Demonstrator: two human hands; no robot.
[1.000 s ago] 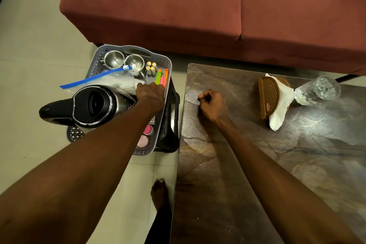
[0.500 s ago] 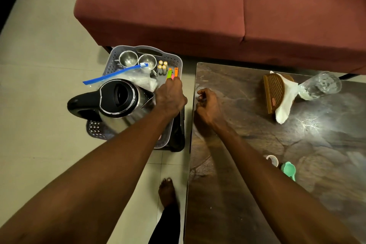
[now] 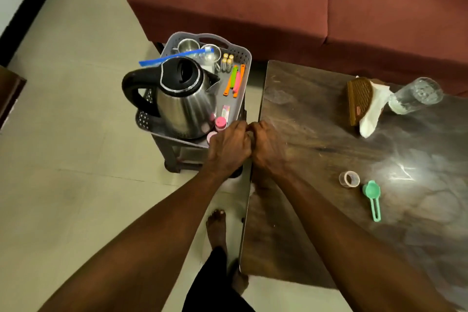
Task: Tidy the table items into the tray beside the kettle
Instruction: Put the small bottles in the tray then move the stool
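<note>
The grey tray (image 3: 246,59) stands on a low stool left of the dark table (image 3: 316,223), with a steel kettle (image 3: 184,109) in it. My left hand (image 3: 228,148) and my right hand (image 3: 267,145) meet at the table's left edge, beside the tray's near right corner. Both hands have curled fingers that close together on a small greyish object (image 3: 250,134), mostly hidden between them. On the table lie a clear tape roll (image 3: 349,179), a green scoop (image 3: 372,194), a glass (image 3: 415,95) and a brown napkin holder (image 3: 359,100) with a white napkin (image 3: 371,120).
The tray also holds steel cups (image 3: 188,45), batteries (image 3: 227,61), coloured clips (image 3: 236,81), a blue-edged zip bag (image 3: 174,58) and pink bottles (image 3: 220,123). A red sofa (image 3: 278,0) runs behind the table. My foot (image 3: 216,228) stands on the tiled floor.
My left hand has left the tray's far side and come back to the table edge, where it now meets my right hand. The view has shifted, showing the tape roll and scoop.
</note>
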